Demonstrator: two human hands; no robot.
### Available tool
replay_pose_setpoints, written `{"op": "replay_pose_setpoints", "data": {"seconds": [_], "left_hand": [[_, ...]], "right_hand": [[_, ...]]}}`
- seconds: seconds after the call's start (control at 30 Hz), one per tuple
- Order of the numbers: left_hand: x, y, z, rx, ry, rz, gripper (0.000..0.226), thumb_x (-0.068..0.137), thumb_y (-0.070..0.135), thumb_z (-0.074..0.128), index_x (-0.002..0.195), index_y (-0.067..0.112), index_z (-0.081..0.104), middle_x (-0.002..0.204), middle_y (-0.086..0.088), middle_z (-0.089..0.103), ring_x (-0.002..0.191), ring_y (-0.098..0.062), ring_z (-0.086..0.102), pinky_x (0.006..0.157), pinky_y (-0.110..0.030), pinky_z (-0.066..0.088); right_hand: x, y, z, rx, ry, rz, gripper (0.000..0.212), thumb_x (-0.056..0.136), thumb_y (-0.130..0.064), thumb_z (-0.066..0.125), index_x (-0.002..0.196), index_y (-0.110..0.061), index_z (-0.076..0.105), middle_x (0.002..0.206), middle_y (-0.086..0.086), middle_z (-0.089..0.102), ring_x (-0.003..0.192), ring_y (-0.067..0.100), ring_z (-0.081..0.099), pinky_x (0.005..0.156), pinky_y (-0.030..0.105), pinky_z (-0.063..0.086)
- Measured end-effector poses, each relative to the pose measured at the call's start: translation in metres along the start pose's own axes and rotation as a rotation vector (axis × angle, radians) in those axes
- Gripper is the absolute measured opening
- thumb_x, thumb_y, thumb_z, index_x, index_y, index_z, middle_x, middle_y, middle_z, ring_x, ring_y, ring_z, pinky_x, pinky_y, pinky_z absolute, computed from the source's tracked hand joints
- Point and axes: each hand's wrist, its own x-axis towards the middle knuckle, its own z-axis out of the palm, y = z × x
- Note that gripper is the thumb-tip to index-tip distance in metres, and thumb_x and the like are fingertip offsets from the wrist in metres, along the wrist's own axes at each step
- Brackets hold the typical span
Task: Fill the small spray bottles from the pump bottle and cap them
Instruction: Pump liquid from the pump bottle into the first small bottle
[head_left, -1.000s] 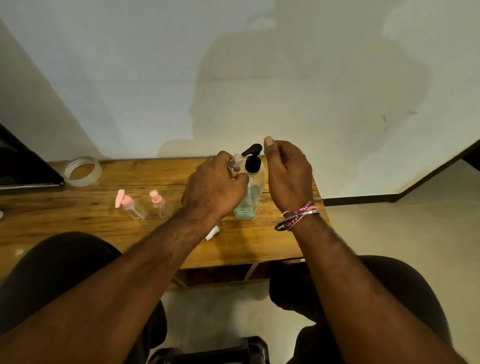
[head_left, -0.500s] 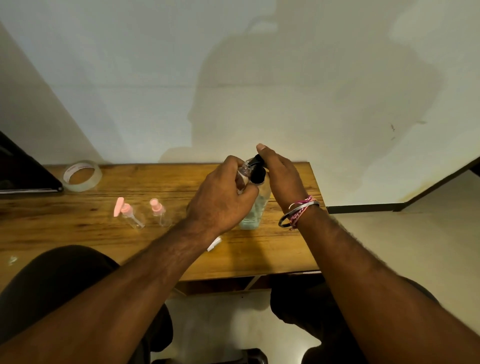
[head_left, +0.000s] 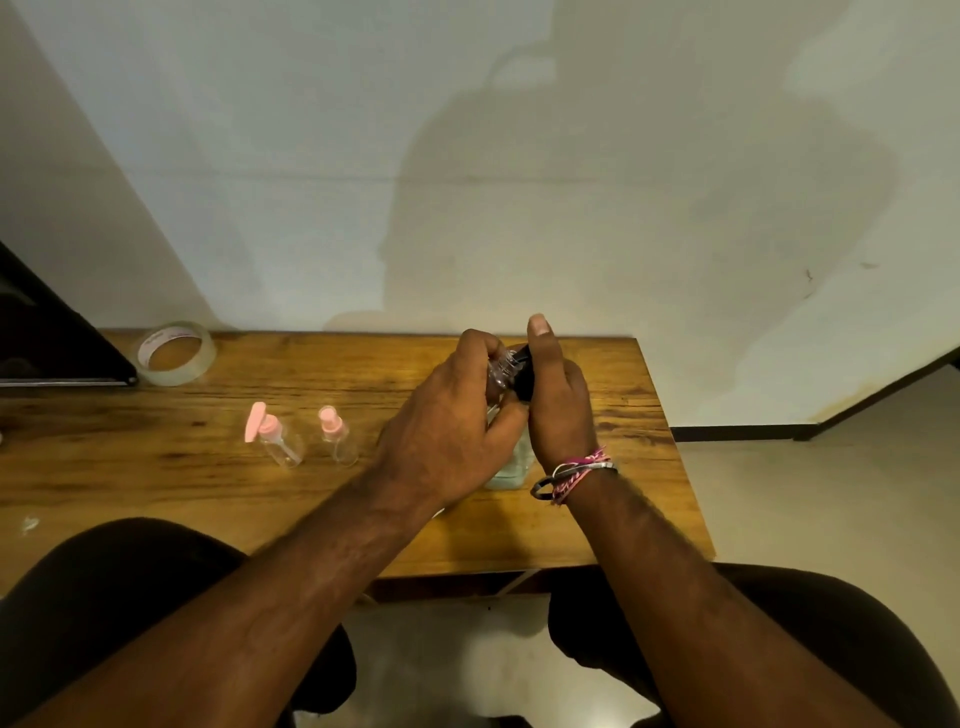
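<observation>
My left hand (head_left: 447, 436) grips a small clear uncapped bottle (head_left: 501, 366), its open neck tilted up against the black pump nozzle. My right hand (head_left: 556, 405) rests over the black pump head (head_left: 523, 382) of the pump bottle (head_left: 511, 470), thumb raised, palm pressing down. The pump bottle holds pale greenish liquid and stands on the wooden table (head_left: 156, 488). Two more small clear bottles stand to the left: one with a pink pump top (head_left: 275, 436), one with a pink spray top (head_left: 336, 434).
A roll of clear tape (head_left: 174, 353) lies at the table's back left beside a dark flat object (head_left: 47, 343). A small white piece (head_left: 439, 513) peeks out under my left wrist. The table's right edge is close to my right hand. My knees sit below the front edge.
My right hand came down from beside the pump onto its head and pushed it lower. My left hand kept the small bottle at the nozzle.
</observation>
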Motion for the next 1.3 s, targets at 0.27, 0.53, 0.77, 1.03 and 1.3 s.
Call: {"op": "replay_pose_setpoints", "data": {"seconds": [0.27,0.53,0.77,1.03,1.3], "left_hand": [[0.001,-0.003,0.003,0.030,-0.002,0.026,0.038,0.097,0.031,0.064,0.128,0.026,0.043,0.094,0.012,0.056,0.077,-0.005,0.058,0.058,-0.021,0.039],[0.004,-0.004,0.003,0.009,0.012,0.024,0.035,0.095,0.032,0.064,0.124,0.027,0.044,0.090,0.012,0.059,0.075,-0.007,0.059,0.059,-0.023,0.041],[0.006,-0.009,0.002,0.017,0.020,0.031,0.035,0.094,0.034,0.064,0.122,0.029,0.042,0.089,0.012,0.059,0.075,-0.007,0.059,0.058,-0.023,0.041],[0.013,-0.015,-0.002,0.083,0.030,0.050,0.041,0.098,0.036,0.067,0.128,0.027,0.042,0.095,0.008,0.061,0.079,-0.008,0.062,0.056,-0.029,0.052],[0.019,-0.015,-0.006,0.102,-0.016,0.069,0.040,0.096,0.030,0.064,0.130,0.027,0.043,0.096,0.012,0.055,0.074,0.001,0.052,0.057,-0.018,0.034]], "right_hand": [[-0.010,-0.005,-0.010,0.140,-0.033,0.081,0.063,0.088,-0.069,0.042,0.085,-0.015,0.073,0.079,-0.003,0.077,0.076,0.000,0.069,0.067,0.011,0.052],[-0.007,0.007,-0.012,0.089,-0.051,-0.152,0.048,0.107,-0.037,0.040,0.104,0.002,0.067,0.094,0.007,0.069,0.088,0.008,0.066,0.077,0.018,0.052],[-0.007,0.009,-0.012,-0.007,-0.043,-0.317,0.027,0.110,-0.020,0.044,0.108,-0.003,0.065,0.094,0.006,0.067,0.084,0.018,0.064,0.072,0.029,0.053],[-0.007,0.007,0.005,-0.045,0.048,-0.342,0.023,0.106,-0.035,0.052,0.090,-0.021,0.062,0.074,-0.015,0.061,0.069,0.007,0.058,0.063,0.026,0.046],[-0.009,0.003,-0.006,0.110,0.032,-0.213,0.043,0.110,-0.032,0.041,0.090,-0.004,0.067,0.080,0.000,0.065,0.079,0.007,0.059,0.073,0.019,0.048]]}}
